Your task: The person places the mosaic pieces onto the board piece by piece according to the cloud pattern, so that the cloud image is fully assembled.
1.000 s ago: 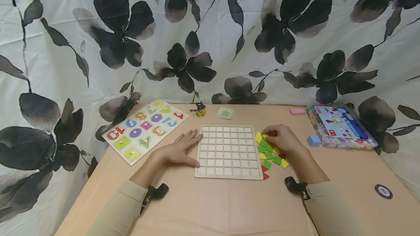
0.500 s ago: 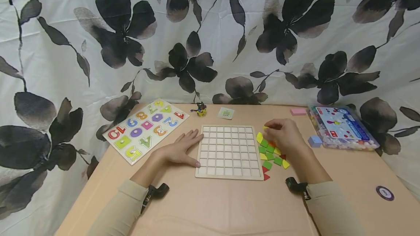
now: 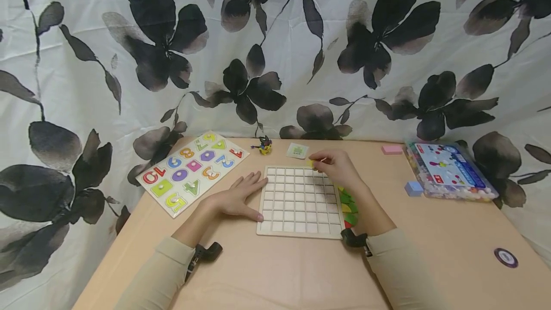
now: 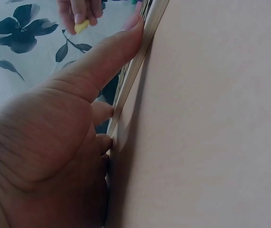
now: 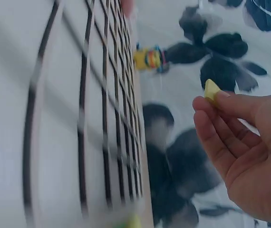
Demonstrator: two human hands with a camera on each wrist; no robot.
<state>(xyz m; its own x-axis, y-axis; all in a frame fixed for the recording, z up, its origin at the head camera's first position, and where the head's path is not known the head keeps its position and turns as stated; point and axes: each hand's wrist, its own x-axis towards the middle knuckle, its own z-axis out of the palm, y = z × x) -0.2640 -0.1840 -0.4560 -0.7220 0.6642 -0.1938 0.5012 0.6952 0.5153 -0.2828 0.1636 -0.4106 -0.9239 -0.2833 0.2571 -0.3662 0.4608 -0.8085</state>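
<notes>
A wooden grid board (image 3: 297, 201) lies flat on the table, its square cells bare. Along its left edge rests my left hand (image 3: 234, 198), fingers spread, with the thumb (image 4: 119, 47) touching the rim in the left wrist view. My right hand (image 3: 337, 169) is raised over the board's far right corner. Between its thumb and index finger it pinches a small yellow tile (image 5: 211, 90), pointed at one end. Beside the board's right edge lie several green, yellow and red tiles (image 3: 347, 204), partly hidden by the right forearm.
A number and shape puzzle board (image 3: 191, 171) lies at the left. Behind the grid stand a small yellow-and-black figure (image 3: 264, 145) and a card (image 3: 297, 150). To the right are a pink block (image 3: 391, 149), a blue block (image 3: 414, 188), a bead box (image 3: 449, 169) and a round disc (image 3: 505, 257).
My right hand has lifted a yellow tile from the pile and carried it left, over the far edge of the board. The left hand has stayed in place.
</notes>
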